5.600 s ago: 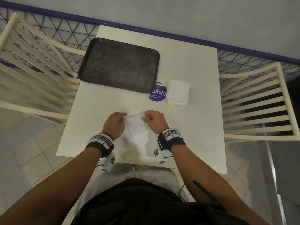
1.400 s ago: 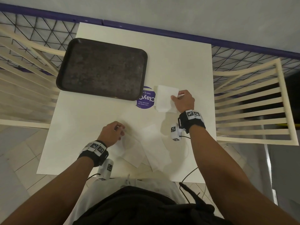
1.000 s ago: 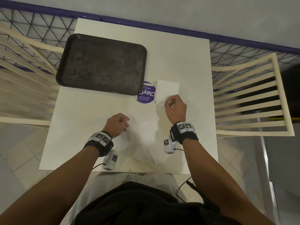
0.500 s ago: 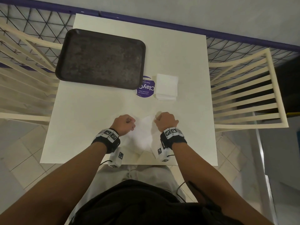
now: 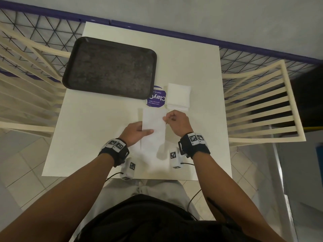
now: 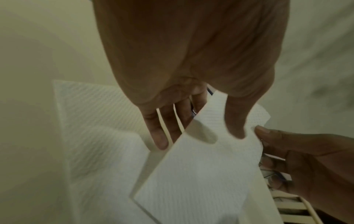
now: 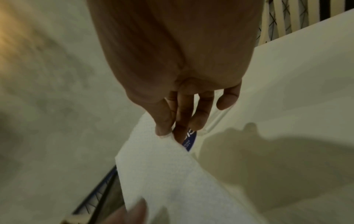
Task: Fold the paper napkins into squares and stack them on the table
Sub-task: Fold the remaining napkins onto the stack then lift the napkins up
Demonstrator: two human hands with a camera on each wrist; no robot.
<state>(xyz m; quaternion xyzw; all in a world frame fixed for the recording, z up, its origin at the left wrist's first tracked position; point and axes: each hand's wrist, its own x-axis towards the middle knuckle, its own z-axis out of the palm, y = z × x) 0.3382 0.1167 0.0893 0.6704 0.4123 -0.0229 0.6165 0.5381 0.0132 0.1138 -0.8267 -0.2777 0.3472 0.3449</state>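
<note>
Nearest to us, a few loose napkins [image 5: 148,154] lie flat at the table's [image 5: 97,140] near edge, right under our wrists, which looks like the supply kept close so that each new sheet is a short reach.

Just above them we hold one napkin [image 5: 154,123] up off the table between both hands. Our left hand [image 5: 134,132] has its thumb laid across the top of the sheet and its fingers underneath, pinching the near left part. Our right hand [image 5: 176,122] pinches the right edge between thumb and fingertips, as the right wrist view shows. We judge that gripping it at two sides keeps the thin, limp paper taut and square, so the edges can be lined up before a crease is pressed in. It is still a long rectangle, so at least one fold looks left to do.

Further out sits the stack of folded squares [image 5: 178,97], just beyond our right hand and partly over a round purple sticker [image 5: 156,100]. That spot lets the right hand drop each finished square without crossing the work.

A dark tray [image 5: 110,67] lies at the far left, its corner overlapping the sticker.
</note>
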